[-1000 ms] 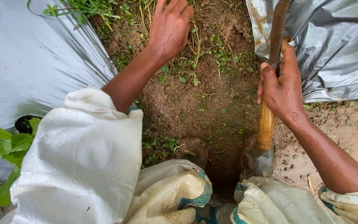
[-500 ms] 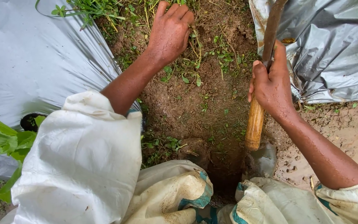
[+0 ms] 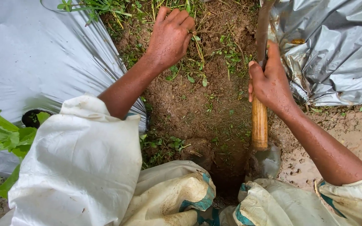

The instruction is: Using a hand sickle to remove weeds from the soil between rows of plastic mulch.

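Observation:
My right hand (image 3: pixel 270 80) grips the wooden handle (image 3: pixel 259 123) of a digging tool held nearly upright. Its muddy metal blade (image 3: pixel 267 160) stands at the right edge of a narrow dark hole (image 3: pixel 228 181) in the brown soil (image 3: pixel 197 109). My left hand (image 3: pixel 171 35) is stretched forward and rests on the ground among small weeds (image 3: pixel 191 69), fingers curled down onto the grass. Both forearms are bare below white sleeves.
Silver plastic mulch sheets lie on both sides of the soil strip, one on the left (image 3: pixel 34 58) and a crumpled one on the right (image 3: pixel 336 50). A leafy green plant (image 3: pixel 5 138) grows from a hole in the left sheet. My mud-stained white clothing (image 3: pixel 172 196) fills the foreground.
My right hand and the tool have shifted left and lower, bringing the blade closer to the hole. My left hand stays pressed on the weeds.

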